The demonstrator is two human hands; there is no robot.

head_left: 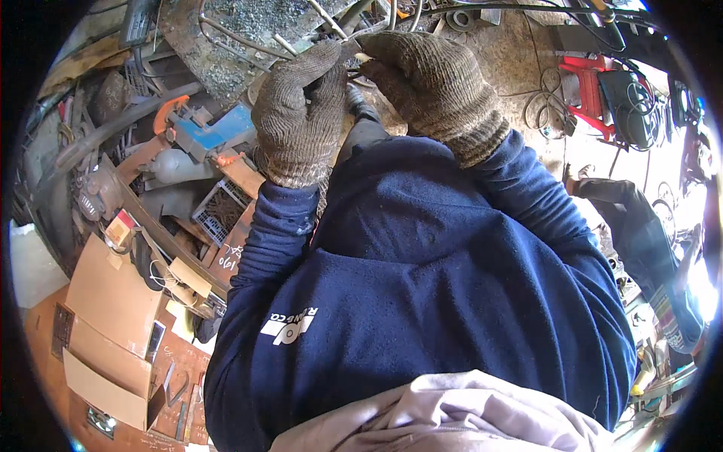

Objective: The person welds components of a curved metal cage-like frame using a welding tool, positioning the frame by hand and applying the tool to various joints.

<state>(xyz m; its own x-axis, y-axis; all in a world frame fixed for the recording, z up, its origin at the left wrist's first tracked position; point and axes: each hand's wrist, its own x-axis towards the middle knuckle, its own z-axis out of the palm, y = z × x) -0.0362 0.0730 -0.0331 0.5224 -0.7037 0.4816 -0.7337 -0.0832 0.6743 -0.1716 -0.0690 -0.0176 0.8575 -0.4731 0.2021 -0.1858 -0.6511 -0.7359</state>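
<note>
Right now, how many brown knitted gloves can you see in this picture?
2. One glove is on the person's left hand; the other glove is on the right hand. More may be hidden from this view, but I see none.

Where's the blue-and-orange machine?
In the head view's upper left: the blue-and-orange machine is just left of the person's gloved left hand.
</note>
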